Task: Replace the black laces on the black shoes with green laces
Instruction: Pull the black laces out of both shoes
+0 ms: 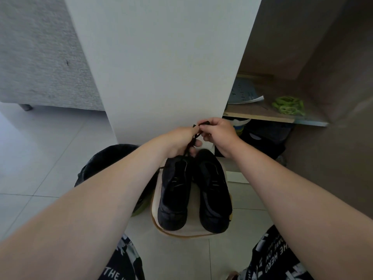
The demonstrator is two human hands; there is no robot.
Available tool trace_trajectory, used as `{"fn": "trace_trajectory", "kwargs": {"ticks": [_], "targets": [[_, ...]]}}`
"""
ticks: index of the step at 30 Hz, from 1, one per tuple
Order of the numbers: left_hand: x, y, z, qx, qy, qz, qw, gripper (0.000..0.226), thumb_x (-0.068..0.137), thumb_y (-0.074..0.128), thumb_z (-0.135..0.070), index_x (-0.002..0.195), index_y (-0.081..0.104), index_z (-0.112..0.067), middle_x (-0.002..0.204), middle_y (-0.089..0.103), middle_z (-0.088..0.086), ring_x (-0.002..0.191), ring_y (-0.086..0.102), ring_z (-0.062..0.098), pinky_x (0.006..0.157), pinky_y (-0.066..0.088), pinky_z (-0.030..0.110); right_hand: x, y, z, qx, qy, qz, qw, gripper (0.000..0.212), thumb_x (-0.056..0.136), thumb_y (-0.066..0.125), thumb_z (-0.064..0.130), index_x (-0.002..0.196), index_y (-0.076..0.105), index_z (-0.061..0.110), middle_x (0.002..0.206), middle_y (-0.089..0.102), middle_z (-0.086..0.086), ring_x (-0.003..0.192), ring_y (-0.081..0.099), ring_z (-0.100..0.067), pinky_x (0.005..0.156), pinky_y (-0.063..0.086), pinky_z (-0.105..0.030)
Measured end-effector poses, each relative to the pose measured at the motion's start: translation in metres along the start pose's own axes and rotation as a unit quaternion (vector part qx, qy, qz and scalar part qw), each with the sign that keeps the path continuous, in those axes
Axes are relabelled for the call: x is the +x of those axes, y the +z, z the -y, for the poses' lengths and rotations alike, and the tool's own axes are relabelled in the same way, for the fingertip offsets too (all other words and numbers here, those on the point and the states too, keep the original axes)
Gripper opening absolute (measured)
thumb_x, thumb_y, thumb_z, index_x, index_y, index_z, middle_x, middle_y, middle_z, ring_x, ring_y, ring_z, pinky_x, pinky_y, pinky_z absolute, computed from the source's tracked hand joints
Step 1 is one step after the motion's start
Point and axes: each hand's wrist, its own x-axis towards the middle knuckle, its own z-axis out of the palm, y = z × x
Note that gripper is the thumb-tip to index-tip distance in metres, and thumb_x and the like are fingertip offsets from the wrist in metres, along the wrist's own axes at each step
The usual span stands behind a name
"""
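Left hand and right hand pinch black lace — green laces lie on the shelf.

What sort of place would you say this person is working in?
Most likely a home, perhaps by the entrance: a grey fabric sofa, a tiled floor, and a wooden shelf with footwear stored beneath.
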Motion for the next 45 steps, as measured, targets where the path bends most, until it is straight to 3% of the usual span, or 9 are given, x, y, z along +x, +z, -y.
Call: {"fn": "trace_trajectory", "kwargs": {"ticks": [7,11,17,22,26,31,36,41,45], "targets": [[-0.018,-0.004,-0.041,-0.086,0.095,-0.082,0.988,0.024,0.102,0.04,-0.017,0.082,0.053,-0.016,0.048,0.029,-0.008,0.036,0.022,0.007,0.055,0.042,0.025,-0.012,0.008,-0.014,-0.122,0.117,0.188,0.968,0.063,0.074,0.05,0.012,0.137,0.053,0.02,0.137,0.056,-0.003,0.073,0.064,-0.013,0.055,0.038,-0.024],[-0.039,-0.004,-0.063,-0.215,0.166,-0.03,0.962,0.027,0.105,0.037,-0.021,0.082,0.05,-0.018,0.052,0.027,-0.008,0.042,0.022,0.008,0.052,0.045,0.024,-0.029,0.032,-0.007,-0.238,0.084,0.31,0.917,0.028,0.095,0.065,0.022,0.122,0.063,0.027,0.112,0.07,0.005,0.08,0.065,-0.011,0.063,0.04,-0.025],[-0.039,-0.038,-0.052,0.138,0.259,-0.278,0.915,0.029,0.1,0.041,-0.02,0.079,0.061,-0.024,0.065,0.046,-0.01,0.055,0.042,0.009,0.055,0.035,0.027,-0.023,0.024,-0.001,-0.296,0.091,0.076,0.948,0.03,0.1,0.056,0.036,0.08,0.063,0.014,0.066,0.066,-0.001,0.057,0.056,-0.016,0.057,0.046,-0.028],[-0.036,-0.041,-0.015,0.292,0.105,-0.111,0.944,0.041,0.069,0.06,-0.023,0.11,0.064,-0.021,0.105,0.064,0.003,0.093,0.059,0.019,0.072,0.045,0.026,-0.018,0.012,0.017,-0.164,-0.002,0.016,0.986,0.022,0.086,0.066,0.014,0.065,0.059,0.012,0.061,0.041,-0.003,0.052,0.034,-0.015,0.049,0.025,-0.026],[-0.035,-0.022,-0.006,0.352,0.096,-0.01,0.931,0.03,0.073,0.068,-0.025,0.102,0.067,-0.016,0.09,0.066,-0.005,0.082,0.059,0.014,0.076,0.044,0.028,-0.022,0.019,0.028,-0.034,-0.039,0.022,0.998,0.024,0.088,0.054,-0.003,0.066,0.053,0.005,0.059,0.038,-0.005,0.048,0.031,-0.015,0.045,0.025,-0.022],[-0.038,-0.016,-0.026,0.392,0.156,-0.086,0.903,0.025,0.099,0.048,-0.026,0.079,0.063,-0.019,0.072,0.058,-0.004,0.073,0.052,0.017,0.062,0.037,0.027,-0.02,0.015,0.025,-0.046,-0.007,-0.038,0.998,0.021,0.088,0.045,-0.005,0.082,0.059,0.01,0.074,0.052,-0.012,0.051,0.046,-0.018,0.049,0.033,-0.028],[-0.054,-0.015,-0.052,0.193,0.218,-0.051,0.955,0.019,0.099,0.05,-0.02,0.081,0.055,-0.015,0.062,0.047,-0.008,0.058,0.043,0.011,0.054,0.029,0.026,-0.029,0.012,0.011,-0.219,0.074,0.151,0.961,0.055,0.091,0.056,0.001,0.143,0.048,0.019,0.129,0.052,0.0,0.068,0.062,-0.015,0.057,0.043,-0.028],[-0.061,-0.02,-0.069,-0.144,0.231,-0.038,0.962,0.024,0.105,0.038,-0.017,0.086,0.052,-0.016,0.054,0.045,-0.006,0.054,0.043,0.011,0.054,0.03,0.022,-0.036,0.023,0.011,-0.27,0.077,0.201,0.939,0.024,0.1,0.058,0.036,0.096,0.072,0.017,0.105,0.075,0.003,0.068,0.065,-0.011,0.061,0.043,-0.025],[-0.054,-0.043,-0.06,0.061,0.257,-0.252,0.931,0.021,0.102,0.039,-0.015,0.094,0.058,-0.018,0.064,0.046,-0.005,0.061,0.046,0.011,0.05,0.032,0.022,-0.034,0.017,0.012,-0.307,0.127,0.083,0.94,0.027,0.1,0.05,0.032,0.085,0.064,0.015,0.087,0.076,0.003,0.058,0.058,-0.012,0.053,0.036,-0.023]]}}
